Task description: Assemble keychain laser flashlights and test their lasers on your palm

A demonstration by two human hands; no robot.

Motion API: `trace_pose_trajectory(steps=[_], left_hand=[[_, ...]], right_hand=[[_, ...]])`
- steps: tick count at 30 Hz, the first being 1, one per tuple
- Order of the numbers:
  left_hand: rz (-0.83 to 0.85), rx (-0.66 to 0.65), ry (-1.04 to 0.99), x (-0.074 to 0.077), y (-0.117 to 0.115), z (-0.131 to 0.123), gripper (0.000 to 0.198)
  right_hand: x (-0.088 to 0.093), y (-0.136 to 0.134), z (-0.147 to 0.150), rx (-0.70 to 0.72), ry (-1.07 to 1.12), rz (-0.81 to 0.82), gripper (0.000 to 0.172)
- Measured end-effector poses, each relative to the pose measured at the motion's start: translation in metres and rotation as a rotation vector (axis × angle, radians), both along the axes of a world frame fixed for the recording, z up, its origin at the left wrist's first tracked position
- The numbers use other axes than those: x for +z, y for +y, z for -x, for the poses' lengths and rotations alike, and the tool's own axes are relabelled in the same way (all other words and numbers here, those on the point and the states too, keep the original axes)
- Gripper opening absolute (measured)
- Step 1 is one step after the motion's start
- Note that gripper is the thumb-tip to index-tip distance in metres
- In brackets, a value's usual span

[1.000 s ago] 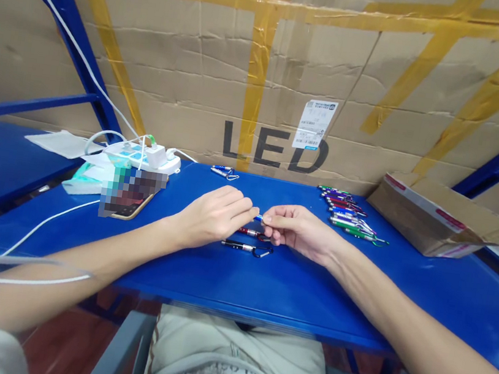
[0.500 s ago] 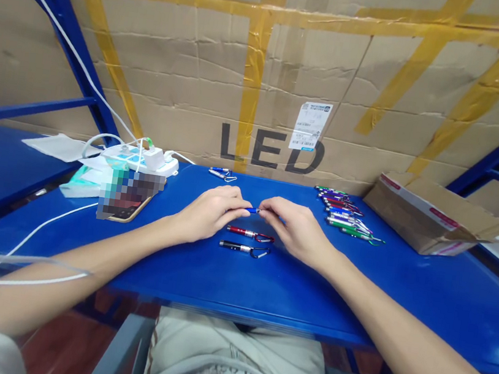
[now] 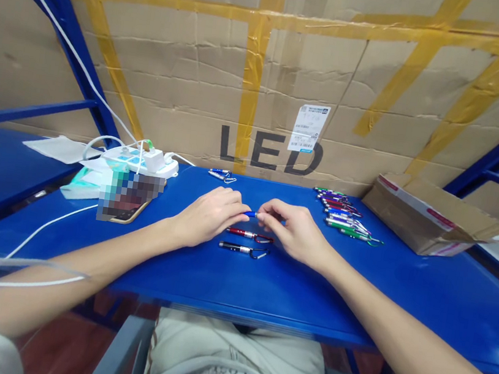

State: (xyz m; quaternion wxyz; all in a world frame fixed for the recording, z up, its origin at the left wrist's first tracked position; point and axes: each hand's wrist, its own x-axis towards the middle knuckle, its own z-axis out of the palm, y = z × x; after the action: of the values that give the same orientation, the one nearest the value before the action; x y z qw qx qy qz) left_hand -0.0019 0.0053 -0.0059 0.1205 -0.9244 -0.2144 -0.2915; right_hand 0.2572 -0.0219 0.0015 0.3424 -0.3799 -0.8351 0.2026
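Note:
Between both hands is a slim blue keychain flashlight (image 3: 251, 214), held level just above the table. My left hand (image 3: 215, 216) pinches its left end, fingers closed. At the other end, the thumb and fingertips of my right hand (image 3: 293, 227) grip the tip; the fingers cover part of it. Just below the hands lie a red keychain flashlight (image 3: 243, 234) and a black keychain flashlight (image 3: 236, 247), each with a carabiner clip pointing right. The red one's left end is close to my left hand.
Several coloured keychain flashlights (image 3: 338, 215) lie in a row at right, beside an open cardboard box (image 3: 417, 217). More flashlights (image 3: 221, 175) lie at the back. A phone (image 3: 133, 202), a power strip (image 3: 168, 168) and white cables occupy the left. A large cardboard wall (image 3: 176, 78) stands behind.
Both hands keep hold of the blue flashlight, and the right fingers have shifted slightly at its end. The view has tilted a little; the things on the table have not moved.

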Motion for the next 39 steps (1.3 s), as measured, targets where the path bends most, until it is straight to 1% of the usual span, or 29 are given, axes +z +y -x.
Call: trace_pose_trajectory(steps=[3, 4, 6, 8, 10, 11, 13, 16, 20, 27, 30, 34, 39], left_hand=[[0.026, -0.001, -0.047, -0.002, 0.004, -0.001, 0.034], [0.047, -0.004, -0.074, -0.003, 0.005, -0.002, 0.032], [0.099, -0.006, -0.121, -0.004, 0.008, -0.002, 0.028], [0.150, 0.002, -0.143, -0.004, 0.009, -0.001, 0.024], [0.194, 0.013, -0.151, -0.003, 0.010, 0.000, 0.021], [0.212, 0.023, -0.152, -0.002, 0.010, 0.001, 0.020], [0.241, 0.047, -0.154, -0.001, 0.010, 0.002, 0.018], [0.260, 0.066, -0.166, 0.000, 0.010, 0.003, 0.018], [0.260, 0.052, -0.167, 0.000, 0.009, 0.003, 0.021], [0.198, 0.010, -0.135, -0.001, 0.011, 0.004, 0.026], [0.195, -0.003, -0.133, -0.001, 0.011, 0.004, 0.025], [0.201, -0.015, -0.140, 0.000, 0.010, 0.002, 0.024], [0.219, -0.001, -0.125, 0.000, 0.009, 0.001, 0.025]], right_hand=[[0.003, 0.009, -0.008, 0.002, -0.013, -0.049, 0.020], [0.004, 0.014, -0.013, -0.031, -0.020, -0.099, 0.020], [0.003, 0.025, -0.026, -0.166, -0.052, -0.197, 0.021], [0.000, 0.036, -0.040, -0.297, -0.173, -0.277, 0.020], [-0.006, 0.047, -0.053, -0.365, -0.369, -0.250, 0.019], [-0.009, 0.051, -0.058, -0.371, -0.454, -0.208, 0.019], [-0.015, 0.056, -0.062, -0.349, -0.558, -0.140, 0.020], [-0.020, 0.059, -0.061, -0.324, -0.605, -0.108, 0.018], [-0.021, 0.059, -0.056, -0.338, -0.606, -0.106, 0.015], [-0.020, 0.057, -0.054, -0.386, -0.591, -0.029, 0.011], [-0.018, 0.058, -0.056, -0.357, -0.582, -0.007, 0.007], [-0.016, 0.059, -0.060, -0.275, -0.566, 0.067, 0.002], [-0.016, 0.057, -0.060, -0.247, -0.552, 0.057, 0.007]])
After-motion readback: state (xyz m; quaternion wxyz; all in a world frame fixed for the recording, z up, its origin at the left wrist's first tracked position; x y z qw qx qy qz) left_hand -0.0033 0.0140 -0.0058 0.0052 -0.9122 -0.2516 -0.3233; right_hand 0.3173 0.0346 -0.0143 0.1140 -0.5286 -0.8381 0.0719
